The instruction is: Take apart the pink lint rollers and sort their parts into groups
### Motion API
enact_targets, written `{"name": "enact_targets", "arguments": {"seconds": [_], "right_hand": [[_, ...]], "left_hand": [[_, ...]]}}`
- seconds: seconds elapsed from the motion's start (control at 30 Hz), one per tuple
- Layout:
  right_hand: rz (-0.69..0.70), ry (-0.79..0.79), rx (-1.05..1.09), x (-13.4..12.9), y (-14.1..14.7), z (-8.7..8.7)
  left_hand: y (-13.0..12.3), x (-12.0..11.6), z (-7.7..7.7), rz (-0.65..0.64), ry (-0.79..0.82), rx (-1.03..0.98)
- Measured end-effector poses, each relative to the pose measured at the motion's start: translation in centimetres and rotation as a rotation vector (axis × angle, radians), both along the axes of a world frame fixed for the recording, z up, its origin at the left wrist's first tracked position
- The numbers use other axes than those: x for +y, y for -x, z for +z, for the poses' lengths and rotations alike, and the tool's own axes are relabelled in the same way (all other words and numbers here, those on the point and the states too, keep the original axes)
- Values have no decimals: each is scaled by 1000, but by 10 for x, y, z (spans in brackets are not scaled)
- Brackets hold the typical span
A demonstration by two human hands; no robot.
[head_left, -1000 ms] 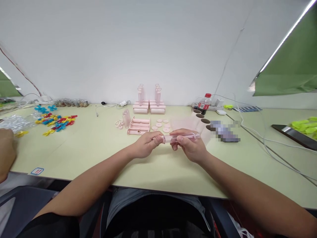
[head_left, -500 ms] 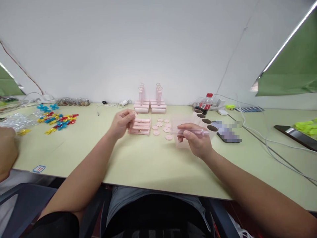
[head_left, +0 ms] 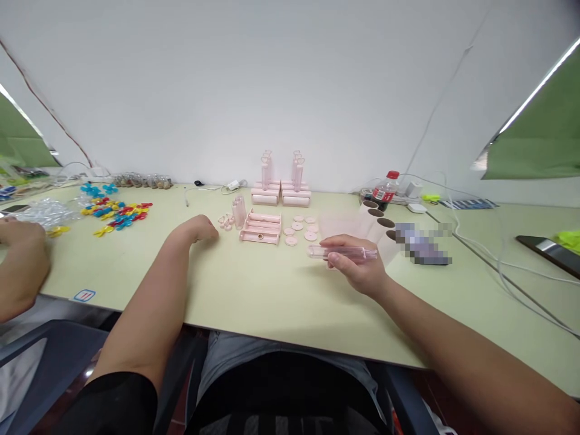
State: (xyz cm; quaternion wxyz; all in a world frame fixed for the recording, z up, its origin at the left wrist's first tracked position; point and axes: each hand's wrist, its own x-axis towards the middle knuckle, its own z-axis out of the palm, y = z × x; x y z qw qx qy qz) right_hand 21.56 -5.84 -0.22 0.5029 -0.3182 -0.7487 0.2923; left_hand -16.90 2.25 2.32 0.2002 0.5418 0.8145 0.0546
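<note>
My right hand (head_left: 356,263) is closed around a clear pinkish plastic tube (head_left: 343,254), lying nearly level above the table. My left hand (head_left: 198,229) is low over the table, fingers curled downward and partly hidden; what they hold, if anything, does not show. Small pink pieces (head_left: 225,222) lie just right of it, beside several upright clear tubes (head_left: 238,212). Nearer the middle sits a pink frame with open troughs (head_left: 261,228). Flat pink discs (head_left: 291,240) are spread between that frame and my right hand.
Two pink assemblies with upright tubes (head_left: 296,198) stand by the wall. At right are open-topped rolls (head_left: 385,229), a cola bottle (head_left: 385,190), a pixelated object (head_left: 423,244) and cables. Colourful plastic pieces (head_left: 122,216) lie left, near another person's hand (head_left: 20,260).
My left hand has moved left and down from the pink frame, uncovering the small pieces and upright tubes. My right hand still holds its tube, slightly lower. The view has shifted a little.
</note>
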Motion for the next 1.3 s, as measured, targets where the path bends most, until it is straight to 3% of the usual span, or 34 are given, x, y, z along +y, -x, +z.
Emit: {"name": "enact_targets", "arguments": {"seconds": [0.27, 0.57, 0.83, 1.3], "right_hand": [[19, -6, -33, -2, 3, 2], [20, 13, -41, -2, 3, 1], [18, 6, -57, -3, 3, 2], [8, 34, -69, -1, 3, 1]], "left_hand": [[-14, -2, -5, 45, -137, -49], [-17, 8, -17, -1, -256, -79], [-19, 8, -17, -4, -249, -50], [-15, 25, -29, -51, -371, -56]]}}
